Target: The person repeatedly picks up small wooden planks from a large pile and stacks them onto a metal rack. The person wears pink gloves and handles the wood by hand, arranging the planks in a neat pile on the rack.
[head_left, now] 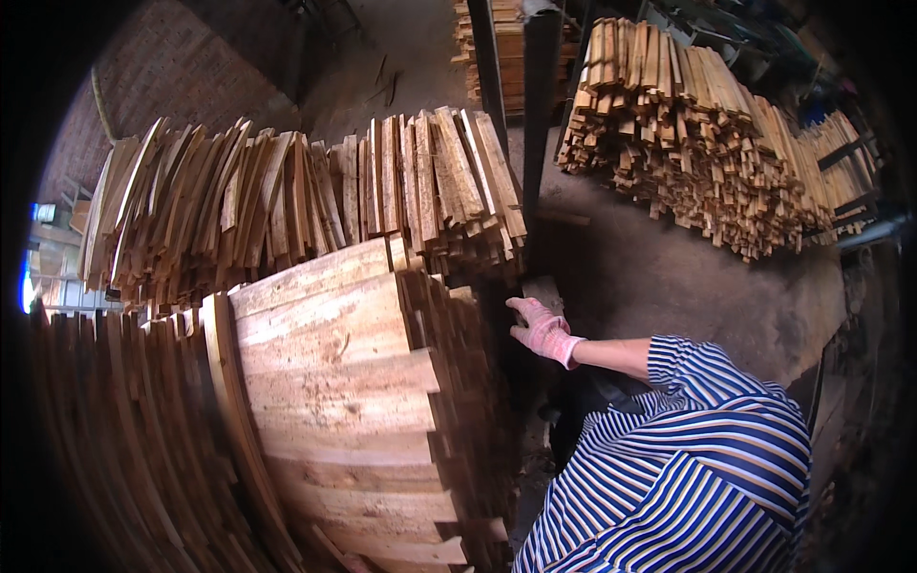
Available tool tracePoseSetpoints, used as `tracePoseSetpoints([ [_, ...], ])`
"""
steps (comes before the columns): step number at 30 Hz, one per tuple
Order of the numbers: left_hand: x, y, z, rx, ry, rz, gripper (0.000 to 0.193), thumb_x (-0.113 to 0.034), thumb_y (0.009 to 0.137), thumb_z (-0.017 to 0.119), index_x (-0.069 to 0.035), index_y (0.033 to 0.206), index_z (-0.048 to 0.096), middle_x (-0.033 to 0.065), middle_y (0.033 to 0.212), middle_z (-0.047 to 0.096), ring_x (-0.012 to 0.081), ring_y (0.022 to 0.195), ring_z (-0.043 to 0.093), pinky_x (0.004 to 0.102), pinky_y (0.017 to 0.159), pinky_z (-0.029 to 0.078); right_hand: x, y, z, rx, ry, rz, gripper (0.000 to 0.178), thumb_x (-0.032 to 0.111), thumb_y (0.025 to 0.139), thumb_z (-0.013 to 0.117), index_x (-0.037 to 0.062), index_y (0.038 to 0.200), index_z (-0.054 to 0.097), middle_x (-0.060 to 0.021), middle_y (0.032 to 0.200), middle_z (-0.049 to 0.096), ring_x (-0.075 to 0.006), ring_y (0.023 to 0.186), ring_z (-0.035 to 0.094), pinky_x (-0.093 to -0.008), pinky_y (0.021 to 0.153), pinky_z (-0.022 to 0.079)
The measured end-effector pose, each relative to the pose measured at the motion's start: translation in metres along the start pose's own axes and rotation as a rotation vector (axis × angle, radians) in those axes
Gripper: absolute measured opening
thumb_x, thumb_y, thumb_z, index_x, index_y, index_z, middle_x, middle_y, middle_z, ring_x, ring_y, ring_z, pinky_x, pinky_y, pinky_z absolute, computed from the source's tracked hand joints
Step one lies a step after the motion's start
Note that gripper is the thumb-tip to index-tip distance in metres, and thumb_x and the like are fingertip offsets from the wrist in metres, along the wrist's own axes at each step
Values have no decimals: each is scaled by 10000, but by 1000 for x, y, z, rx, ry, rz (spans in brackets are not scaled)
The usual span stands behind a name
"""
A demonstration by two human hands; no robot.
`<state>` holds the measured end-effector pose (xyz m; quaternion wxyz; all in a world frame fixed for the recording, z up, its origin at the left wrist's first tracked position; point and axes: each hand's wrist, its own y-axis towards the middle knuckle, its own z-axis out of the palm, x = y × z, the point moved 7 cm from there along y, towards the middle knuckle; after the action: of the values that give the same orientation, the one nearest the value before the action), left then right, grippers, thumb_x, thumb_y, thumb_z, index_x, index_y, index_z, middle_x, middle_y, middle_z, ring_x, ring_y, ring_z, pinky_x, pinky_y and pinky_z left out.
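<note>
My right hand [543, 329], in a pink-and-white work glove, reaches leftward past the end of a stack of wooden boards [334, 411]. Its fingers are apart and nothing shows between them. Just behind the glove is a greyish flat piece [544, 294]; whether the two touch I cannot tell. The boards lie side by side, pale and rough, their ends uneven and in shadow on the side facing the hand. At the bottom edge a small reddish patch could be part of my left hand, but too little of it shows.
Behind the boards stands a long pile of wooden slats [287, 191]. Darker slats [124, 430] fill the left side. Another large slat pile [688, 134] is at the far right, beyond dark upright posts [541, 86]. A brick wall [172, 76] rises at the far left.
</note>
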<state>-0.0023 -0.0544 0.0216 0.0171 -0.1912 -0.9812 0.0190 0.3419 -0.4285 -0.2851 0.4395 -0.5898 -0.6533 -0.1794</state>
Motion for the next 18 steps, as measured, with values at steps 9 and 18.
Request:
tracePoseSetpoints([
  [9,-141,67,128,106,10,210,615,-421,952,635,-53,1427,508,207,1399,546,356,1289,512,418,1083,401,-87,285,140,24,228,469,711,345,836,657,33,1439,444,-246,1331,608,-367,1229,594,-422,1028,472],
  [18,-201,112,193,158,43,154,653,-443,953,624,-51,1451,469,212,1435,501,356,1323,469,412,1109,358,-135,464,214,-80,591,1027,726,417,777,776,-28,1275,492,-274,1253,636,-382,1125,651,-470,921,527],
])
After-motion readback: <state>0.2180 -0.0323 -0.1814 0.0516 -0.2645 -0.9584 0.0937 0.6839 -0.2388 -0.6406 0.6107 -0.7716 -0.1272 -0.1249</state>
